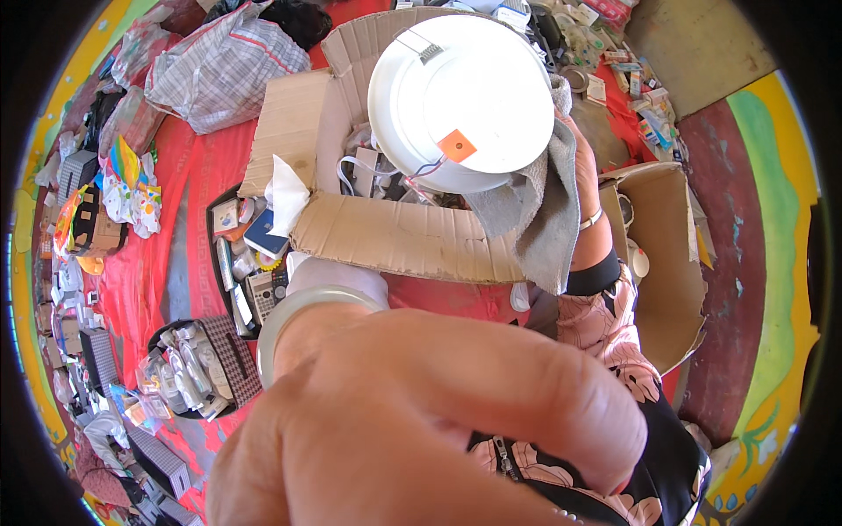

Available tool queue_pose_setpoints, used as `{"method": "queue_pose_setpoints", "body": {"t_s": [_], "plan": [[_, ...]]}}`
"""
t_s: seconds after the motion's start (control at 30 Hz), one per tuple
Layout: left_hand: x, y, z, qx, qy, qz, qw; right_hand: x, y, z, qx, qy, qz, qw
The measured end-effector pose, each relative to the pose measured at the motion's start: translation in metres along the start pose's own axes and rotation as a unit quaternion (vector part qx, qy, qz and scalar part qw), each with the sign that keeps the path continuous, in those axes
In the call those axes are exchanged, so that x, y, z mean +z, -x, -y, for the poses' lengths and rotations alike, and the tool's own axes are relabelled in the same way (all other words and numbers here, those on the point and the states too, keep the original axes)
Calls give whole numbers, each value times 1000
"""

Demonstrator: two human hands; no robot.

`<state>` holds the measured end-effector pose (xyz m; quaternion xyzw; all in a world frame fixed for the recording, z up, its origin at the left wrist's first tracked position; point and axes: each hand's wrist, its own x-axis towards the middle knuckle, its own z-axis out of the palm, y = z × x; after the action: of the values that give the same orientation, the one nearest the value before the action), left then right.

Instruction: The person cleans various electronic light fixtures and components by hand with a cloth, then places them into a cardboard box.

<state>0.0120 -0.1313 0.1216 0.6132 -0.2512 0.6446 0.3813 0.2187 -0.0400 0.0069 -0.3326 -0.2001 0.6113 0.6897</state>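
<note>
A large white round ceiling light [395,114] with a metal spring clip, thin wires and an orange tag is held over an open cardboard box. My right hand [581,167] grips its right side, with a grey cloth [548,210] draped down between the palm and the light. Very close to the camera, my left hand [395,412] fills the lower middle, a bangle on its wrist. One of its digits bends downward at the right; the other fingers run out of the picture, so their grip is hidden. The cardboard box [395,232] has its flaps spread and holds small items and a white strap.
A second open cardboard box [667,254] stands at the right. Left of the middle are a black tray [241,302] of small goods and a checked bin [230,355] of wrapped items. A plaid bag [228,66] lies at the far left, on red sheeting [175,202].
</note>
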Motion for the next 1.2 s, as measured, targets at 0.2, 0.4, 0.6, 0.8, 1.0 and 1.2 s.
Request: {"method": "queue_pose_setpoints", "body": {"t_s": [0.2,0.4,0.6,0.8,1.0,1.2], "plan": [[-6,0,-2,-8,-15,-14,1000,2,1,0,3,-17,0,1000],[-18,-21,-37,-51,-88,-65,993,3,5,7,12,-23,13,1000],[-93,7,22,-109,-249,-254,928,30,39,16,-47,88,9,995],[-121,71,63,-390,-17,-395,832,25,53,20,-50,130,28,990],[-91,72,72,-463,64,-417,780,13,58,27,20,141,84,986],[-98,88,88,-437,96,-450,773,-10,3,8,28,132,-29,990]]}}
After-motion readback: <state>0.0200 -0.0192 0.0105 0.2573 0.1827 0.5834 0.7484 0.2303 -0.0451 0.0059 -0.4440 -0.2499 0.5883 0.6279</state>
